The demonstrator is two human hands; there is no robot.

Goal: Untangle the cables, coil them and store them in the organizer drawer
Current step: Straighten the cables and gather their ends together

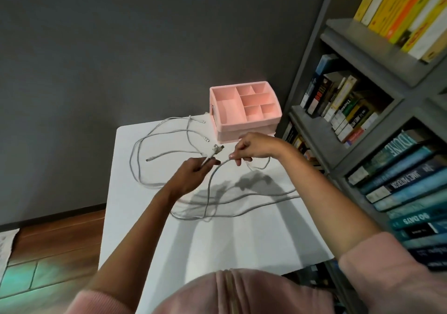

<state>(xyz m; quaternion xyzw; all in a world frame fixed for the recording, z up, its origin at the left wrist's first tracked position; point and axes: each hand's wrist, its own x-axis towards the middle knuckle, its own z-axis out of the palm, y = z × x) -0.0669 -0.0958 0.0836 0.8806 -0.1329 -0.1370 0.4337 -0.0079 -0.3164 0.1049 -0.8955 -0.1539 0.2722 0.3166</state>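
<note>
Gripping a bunch of white cable ends point(214, 152) in the left hand point(193, 174), fingers point(210, 162) curled round them, with the plugs poking out past the thumb toward the far edge of the bench point(242, 241). Pinching a single cable strand point(211, 178) between the thumb and fingertips of the right hand point(252, 146), the other fingers tucked in; holding both hands just beside each other, a little above the bench and near its far right corner. Drooping from that pinch down to the bench top, then curving back through the middle and trailing off toward the right edge.

Lying in loose, overlapping loops over the far left part of the bench: the rest of the cables point(136, 166), with a few free plugs point(205, 139) resting between the loops and the organizer.

Sitting at the far right corner, just behind the right hand: the pink organizer point(251, 125), open on top and split into several compartments, with its drawer point(232, 137) below, partly hidden by the right hand; not possible to tell whether shut or pulled out.

Standing along the right edge of the bench: a grey bookshelf point(377, 45) packed with books point(399, 192). Showing beyond the left edge: a wooden floor point(55, 231) under a grey wall point(121, 47).
</note>
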